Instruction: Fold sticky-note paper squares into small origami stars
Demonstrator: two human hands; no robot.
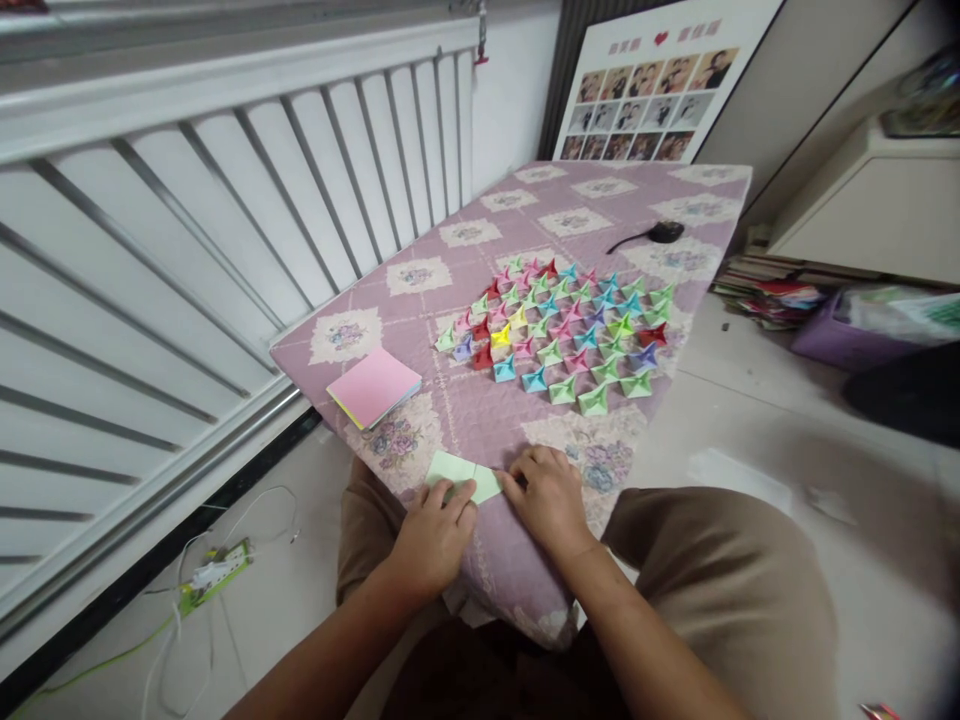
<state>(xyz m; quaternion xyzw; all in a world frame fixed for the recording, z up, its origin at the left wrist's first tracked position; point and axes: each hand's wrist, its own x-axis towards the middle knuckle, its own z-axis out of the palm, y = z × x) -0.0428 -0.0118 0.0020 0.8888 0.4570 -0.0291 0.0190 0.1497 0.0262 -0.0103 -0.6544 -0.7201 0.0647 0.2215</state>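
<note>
A light green sheet of origami paper [456,468], partly folded so its right end narrows to a point, lies flat near the table's front corner. My left hand [436,530] presses it down, its fingertips resting on the paper's lower edge. At the pointed right end, my right hand [551,500] has its fingers curled, with thumb and index finger on the tip. A stack of square coloured paper [375,385], pink on top, sits to the left. Beyond my hands, many small folded paper pieces [564,388] in green, blue, pink, red, yellow and purple stand in rows.
A floral cloth covers the table [480,400]. A black object with a short cord [664,232] lies towards its far right. A white radiator [225,200] runs along the left. On the floor are a power strip [217,570] with cables and a purple bin [829,330].
</note>
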